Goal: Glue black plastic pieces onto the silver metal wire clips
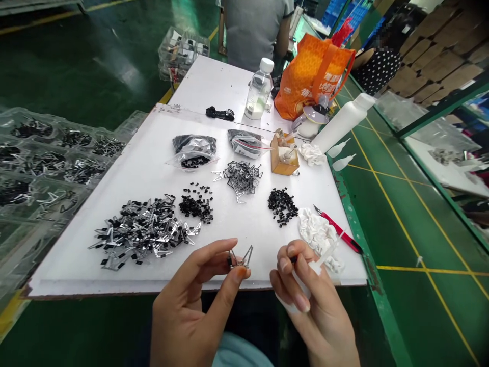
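Observation:
My left hand pinches a V-shaped metal clip with a small black piece at its end. My right hand grips a slim white plastic dropper bottle, its thin tip pointing up and right, close to a crumpled white cloth. Just ahead of my hands, a large heap of metal clips and black pieces lies on a white board. Beyond it are a smaller pile of clips and two piles of black pieces.
Plastic bags, a small cardboard box, a red craft knife, a white bottle and a water bottle stand on the boards. Trays of clips sit left. A seated person is ahead.

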Action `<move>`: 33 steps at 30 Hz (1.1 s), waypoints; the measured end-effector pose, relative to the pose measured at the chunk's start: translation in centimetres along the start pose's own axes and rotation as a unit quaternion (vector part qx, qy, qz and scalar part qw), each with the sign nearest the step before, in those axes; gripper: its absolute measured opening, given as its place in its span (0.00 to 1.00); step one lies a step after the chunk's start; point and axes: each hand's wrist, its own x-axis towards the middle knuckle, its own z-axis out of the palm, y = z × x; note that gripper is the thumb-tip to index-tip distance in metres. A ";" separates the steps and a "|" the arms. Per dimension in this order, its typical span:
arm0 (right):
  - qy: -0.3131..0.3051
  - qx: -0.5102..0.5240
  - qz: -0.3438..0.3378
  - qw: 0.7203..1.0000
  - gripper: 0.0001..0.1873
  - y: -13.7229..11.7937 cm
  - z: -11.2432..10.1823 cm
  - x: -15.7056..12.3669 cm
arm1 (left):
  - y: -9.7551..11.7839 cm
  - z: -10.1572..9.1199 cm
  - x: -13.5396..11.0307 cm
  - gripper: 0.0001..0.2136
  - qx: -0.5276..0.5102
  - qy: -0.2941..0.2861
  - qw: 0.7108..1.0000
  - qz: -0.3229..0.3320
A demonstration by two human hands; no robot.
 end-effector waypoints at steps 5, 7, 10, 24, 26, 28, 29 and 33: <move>0.001 0.023 0.011 1.000 0.06 0.3 0.2 -0.3 | 0.4 0.3 -0.3 0.10 -0.028 -0.006 1.000 -0.010; 0.002 0.019 0.011 1.000 0.06 0.3 0.2 -0.4 | 0.4 0.3 -0.1 0.10 -0.038 -0.016 0.999 -0.001; 0.001 0.025 0.009 1.000 0.06 0.3 0.3 -0.5 | 0.3 0.2 0.2 0.10 -0.032 -0.041 0.998 0.018; 0.044 0.000 -0.030 0.999 0.03 1.4 0.4 -0.9 | -0.9 -0.6 0.2 0.19 0.044 -0.062 0.979 0.190; 0.039 -0.026 -0.053 0.997 0.01 1.8 0.3 -0.9 | -1.0 -0.6 0.2 0.20 0.055 -0.061 0.973 0.215; 0.045 -0.039 -0.078 0.995 0.01 2.3 0.5 -0.9 | -1.1 -0.5 0.2 0.20 0.067 -0.058 0.966 0.243; 0.052 -0.041 -0.089 0.994 0.01 2.6 0.6 -0.8 | -1.2 -0.5 0.1 0.21 0.072 -0.054 0.962 0.258; 0.052 -0.056 -0.119 0.990 0.03 3.3 1.0 -0.7 | -1.7 -0.4 -0.2 0.23 0.071 -0.053 0.943 0.321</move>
